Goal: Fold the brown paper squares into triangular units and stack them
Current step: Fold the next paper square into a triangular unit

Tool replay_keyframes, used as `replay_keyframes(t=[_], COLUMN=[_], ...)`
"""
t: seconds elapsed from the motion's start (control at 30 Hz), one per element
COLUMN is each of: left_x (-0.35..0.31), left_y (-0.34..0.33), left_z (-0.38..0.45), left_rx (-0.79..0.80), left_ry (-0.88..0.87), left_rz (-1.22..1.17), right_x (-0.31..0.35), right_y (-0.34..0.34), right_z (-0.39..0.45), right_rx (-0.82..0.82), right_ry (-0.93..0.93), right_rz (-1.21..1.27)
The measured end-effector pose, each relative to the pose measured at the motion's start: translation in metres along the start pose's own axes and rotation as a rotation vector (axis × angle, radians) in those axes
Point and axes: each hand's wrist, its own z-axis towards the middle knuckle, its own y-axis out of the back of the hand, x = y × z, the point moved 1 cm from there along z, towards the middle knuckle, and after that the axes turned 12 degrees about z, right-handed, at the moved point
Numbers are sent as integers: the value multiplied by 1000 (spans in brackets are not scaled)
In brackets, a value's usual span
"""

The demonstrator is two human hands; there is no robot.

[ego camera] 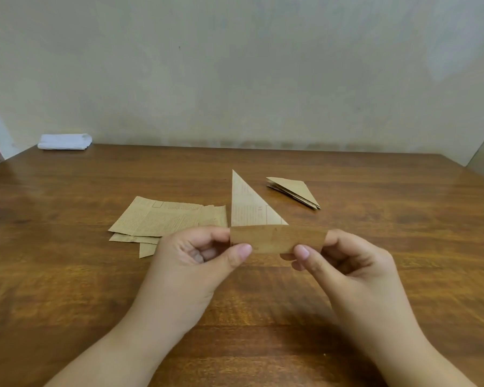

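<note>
A brown printed paper piece (274,238) hangs just above the table, folded so a triangular flap (246,203) stands up behind a curled-over lower band. My left hand (196,258) pinches its left end between thumb and fingers. My right hand (344,261) pinches the right end the same way. A loose pile of flat brown paper squares (162,219) lies on the table to the left. A stack of folded triangular units (295,191) sits farther back on the right.
The wooden table (67,275) runs up to a plain wall. A folded white cloth (65,141) lies at the far left corner. Upright boards close the table's left and right sides.
</note>
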Motion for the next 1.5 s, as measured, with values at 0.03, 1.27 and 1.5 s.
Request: replay_keyframes(t=[0.03,1.27,1.5], left_x=[1,16,18], left_y=[-1,-11,-13], left_z=[0,-1,-1], left_rx=[-3,-91,-109], left_ry=[3,194,235], left_rz=[-2,-66,-41], right_x=[-1,-9,-11], right_y=[0,-6,-4], right_z=[1,5,6], right_rx=[-8,-129,-150], right_ry=[-28,-365,-452], right_rz=[54,370,344])
